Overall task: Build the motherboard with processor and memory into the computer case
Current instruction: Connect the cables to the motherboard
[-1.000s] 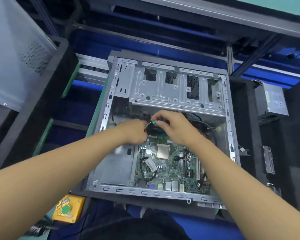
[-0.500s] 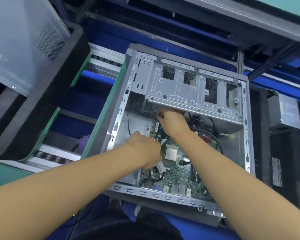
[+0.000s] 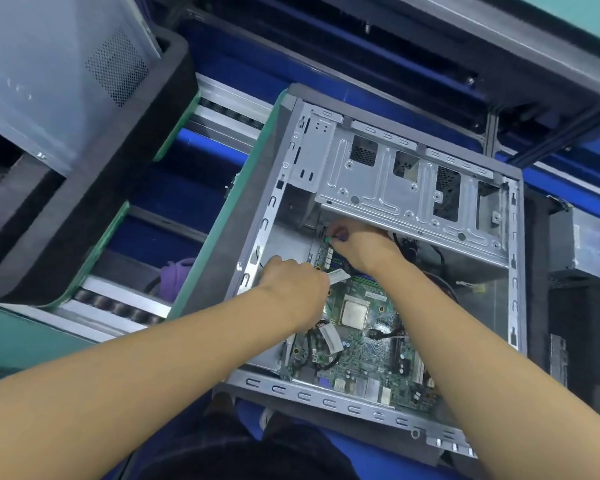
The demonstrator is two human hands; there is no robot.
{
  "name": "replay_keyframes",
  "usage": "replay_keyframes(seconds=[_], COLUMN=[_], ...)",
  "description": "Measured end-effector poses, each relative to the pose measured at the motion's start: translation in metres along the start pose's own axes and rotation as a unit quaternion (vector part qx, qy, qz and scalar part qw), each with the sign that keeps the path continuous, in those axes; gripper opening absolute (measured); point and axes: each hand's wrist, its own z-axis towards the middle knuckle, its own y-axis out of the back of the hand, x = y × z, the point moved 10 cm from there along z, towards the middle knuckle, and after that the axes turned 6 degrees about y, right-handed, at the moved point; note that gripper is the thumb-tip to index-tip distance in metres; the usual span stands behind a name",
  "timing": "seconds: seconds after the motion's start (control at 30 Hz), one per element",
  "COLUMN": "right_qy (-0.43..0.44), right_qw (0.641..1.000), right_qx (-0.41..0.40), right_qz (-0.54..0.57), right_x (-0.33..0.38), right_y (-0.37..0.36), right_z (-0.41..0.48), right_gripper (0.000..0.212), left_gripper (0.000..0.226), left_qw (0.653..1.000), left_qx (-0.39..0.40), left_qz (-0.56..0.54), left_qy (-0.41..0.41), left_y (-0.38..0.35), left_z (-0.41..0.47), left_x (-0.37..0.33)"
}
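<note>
The motherboard (image 3: 368,337) lies inside the computer case (image 3: 413,174); our right hand (image 3: 364,245) pinches a small green part (image 3: 327,240) at its far corner; our left hand (image 3: 293,284) rests curled, its grasp unclear; slipping fingers could scrape nearby connectors.

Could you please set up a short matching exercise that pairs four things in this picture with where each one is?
Things:
1. motherboard
2. processor
3. right hand
4. purple bundle

Places:
A. outside the computer case, on its left, down among the rails
B. lying flat on the floor of the case
C. at the far edge of the board, just under the metal drive cage
D. seated near the middle of the board

Pairs: 1-B, 2-D, 3-C, 4-A
</note>
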Motion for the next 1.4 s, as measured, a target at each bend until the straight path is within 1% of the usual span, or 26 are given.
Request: replay_keyframes(seconds=[0.17,0.43,0.57,0.73,0.93,1.2,1.4], right_qy=[-0.001,-0.008,-0.020,-0.013,-0.007,-0.006,-0.007], right_qw=[1.000,0.998,0.999,0.999,0.998,0.999,0.998], right_qx=[-0.014,-0.058,-0.030,-0.047,-0.054,-0.040,-0.068], right_qz=[0.000,-0.031,-0.008,0.012,0.020,0.007,-0.007], right_x=[-0.003,-0.004,-0.010,-0.011,-0.009,-0.003,-0.002], right_y=[-0.005,-0.006,-0.010,-0.008,-0.004,-0.005,-0.004], right_z=[0.005,0.008,0.012,0.011,0.008,0.006,0.002], right_gripper=[0.024,0.023,0.026,0.020,0.023,0.027,0.025], left_gripper=[0.008,0.011,0.012,0.012,0.013,0.015,0.015], left_qw=[1.000,1.000,1.000,1.000,1.000,1.000,0.999], left_qx=[0.021,0.016,0.019,0.016,0.014,0.011,0.012], left_qz=[0.007,-0.007,-0.015,-0.017,-0.015,-0.017,-0.028], left_qy=[-0.005,0.008,0.007,0.001,0.002,0.002,0.007], left_y=[-0.006,-0.004,-0.002,-0.002,-0.001,0.000,0.000], left_z=[-0.002,-0.001,-0.002,-0.001,-0.001,-0.002,-0.001], left_x=[0.000,0.002,0.003,0.002,0.000,0.001,0.003])
